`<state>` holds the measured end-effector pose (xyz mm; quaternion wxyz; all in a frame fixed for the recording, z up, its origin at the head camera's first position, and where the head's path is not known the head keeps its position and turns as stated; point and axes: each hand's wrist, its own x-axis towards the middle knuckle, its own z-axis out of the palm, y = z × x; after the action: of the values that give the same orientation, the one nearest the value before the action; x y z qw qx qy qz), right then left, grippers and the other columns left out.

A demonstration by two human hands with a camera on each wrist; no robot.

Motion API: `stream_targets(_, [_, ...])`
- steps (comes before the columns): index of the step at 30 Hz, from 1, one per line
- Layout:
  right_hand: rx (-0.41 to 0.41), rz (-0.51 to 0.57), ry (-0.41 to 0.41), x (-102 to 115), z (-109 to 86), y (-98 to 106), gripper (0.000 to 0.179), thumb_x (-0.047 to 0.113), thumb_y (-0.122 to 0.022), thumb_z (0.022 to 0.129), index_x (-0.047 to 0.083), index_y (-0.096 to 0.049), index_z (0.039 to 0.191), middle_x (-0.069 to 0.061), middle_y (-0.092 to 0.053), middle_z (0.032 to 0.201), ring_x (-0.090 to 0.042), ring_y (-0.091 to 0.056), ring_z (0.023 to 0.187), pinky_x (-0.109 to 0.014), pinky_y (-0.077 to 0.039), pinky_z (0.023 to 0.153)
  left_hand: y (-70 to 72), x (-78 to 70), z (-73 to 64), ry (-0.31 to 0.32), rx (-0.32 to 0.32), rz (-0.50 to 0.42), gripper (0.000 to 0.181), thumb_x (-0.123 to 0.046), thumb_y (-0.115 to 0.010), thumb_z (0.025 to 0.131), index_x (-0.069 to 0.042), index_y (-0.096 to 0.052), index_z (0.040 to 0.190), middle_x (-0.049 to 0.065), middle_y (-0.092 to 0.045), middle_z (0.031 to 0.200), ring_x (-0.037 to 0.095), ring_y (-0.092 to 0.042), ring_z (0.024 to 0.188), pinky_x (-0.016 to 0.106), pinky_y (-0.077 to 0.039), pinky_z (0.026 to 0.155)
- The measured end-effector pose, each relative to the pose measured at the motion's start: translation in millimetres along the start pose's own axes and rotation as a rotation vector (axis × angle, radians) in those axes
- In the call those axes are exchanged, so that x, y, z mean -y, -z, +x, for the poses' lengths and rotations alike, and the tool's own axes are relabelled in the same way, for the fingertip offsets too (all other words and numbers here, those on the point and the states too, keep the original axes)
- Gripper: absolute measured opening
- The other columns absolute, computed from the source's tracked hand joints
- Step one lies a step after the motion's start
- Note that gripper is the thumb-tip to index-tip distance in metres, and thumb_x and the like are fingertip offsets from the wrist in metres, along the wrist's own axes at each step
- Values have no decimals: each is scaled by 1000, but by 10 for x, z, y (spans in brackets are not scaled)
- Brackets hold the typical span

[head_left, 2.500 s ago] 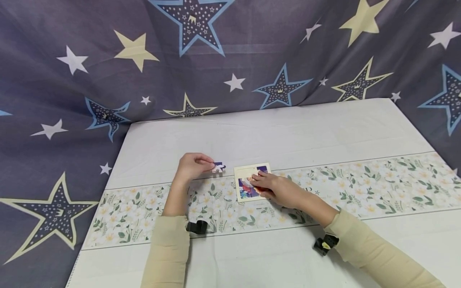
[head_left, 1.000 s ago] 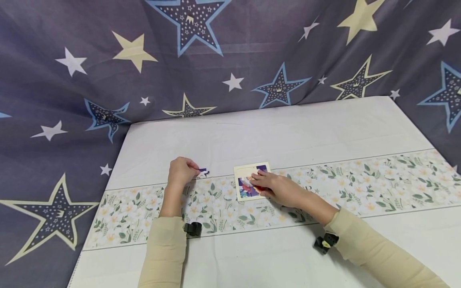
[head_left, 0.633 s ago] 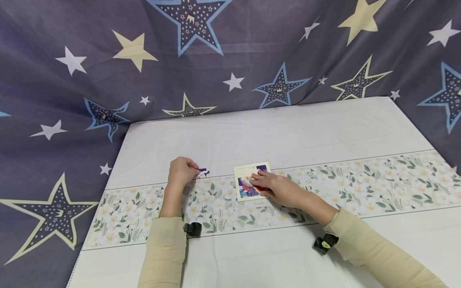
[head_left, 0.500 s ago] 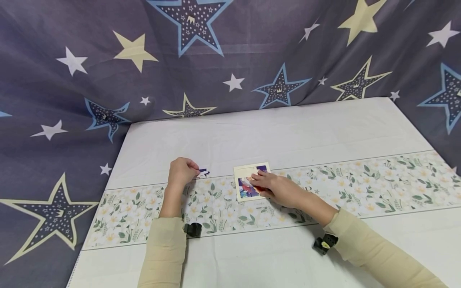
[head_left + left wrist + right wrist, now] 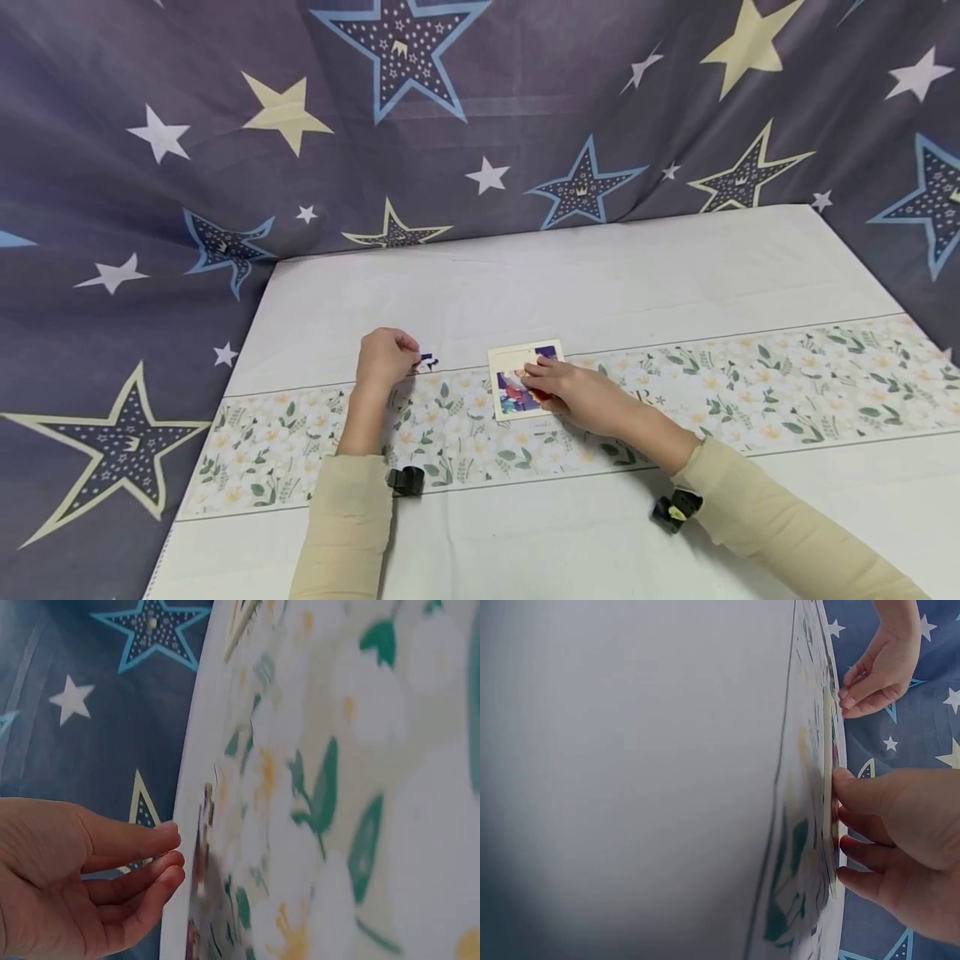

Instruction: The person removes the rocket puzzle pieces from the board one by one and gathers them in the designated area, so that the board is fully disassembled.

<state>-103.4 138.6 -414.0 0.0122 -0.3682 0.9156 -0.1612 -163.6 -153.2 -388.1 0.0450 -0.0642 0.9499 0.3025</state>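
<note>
In the head view my left hand (image 5: 384, 360) hovers at the left of the puzzle, its thumb and fingers loosely bent. Just beyond its fingertips lies a purple-and-white jigsaw piece (image 5: 427, 363), partly covered by the hand. The left wrist view shows a small gap between the fingertips (image 5: 174, 838) and the jigsaw piece (image 5: 201, 851) seen edge-on. My right hand (image 5: 581, 393) rests its fingers on a small cream puzzle tray (image 5: 510, 359). Colourful pieces (image 5: 515, 397) fill its lower part and upper right corner; the upper left is bare. The hand hides the tray's right side.
A white table cover (image 5: 585, 275) with a floral band (image 5: 750, 383) lies under everything. Behind and beside the table hangs a dark star-patterned cloth (image 5: 517, 108). Black wrist cameras (image 5: 407, 481) are strapped at both sleeves.
My left hand carried the jigsaw piece left, away from the tray, and set it on the table; now its fingers have come slightly off it. My right hand has stayed on the tray.
</note>
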Motion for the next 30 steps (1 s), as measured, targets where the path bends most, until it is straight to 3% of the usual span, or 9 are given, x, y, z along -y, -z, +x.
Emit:
stream_targets(7, [0, 9, 12, 17, -29, 10, 42, 12, -64, 91, 6, -57, 133, -14, -54, 141, -33, -50, 132, -43, -51, 96, -28, -218, -43, -105, 50, -58, 16, -12, -68, 87, -2, -72, 99, 16, -72, 91, 25, -66, 75, 32, -53, 68])
stream_targets(11, [9, 13, 23, 27, -52, 15, 44, 12, -66, 90, 5, -57, 132, -15, -54, 141, -35, -50, 132, -43, -51, 96, -87, -358, -61, -151, 95, -85, 18, -14, -68, 87, -3, -72, 100, 15, -73, 95, 27, -67, 83, 36, -54, 76])
stream_targets(22, [-33, 23, 61, 6, -116, -1, 40, 11, -66, 90, 4, -61, 128, -15, -57, 137, -33, -53, 129, -41, -53, 93, -416, -654, -110, -217, 251, -125, 19, -17, -67, 89, -6, -72, 103, 11, -73, 98, 24, -65, 90, 37, -52, 83])
stream_targets(30, [-33, 53, 66, -8, -123, -12, 39, 9, -65, 90, 4, -61, 128, -16, -57, 137, -33, -52, 130, -39, -52, 95, -654, -812, -145, -301, 344, -133, 17, -16, -66, 90, -7, -72, 104, 8, -73, 93, 17, -64, 81, 26, -51, 72])
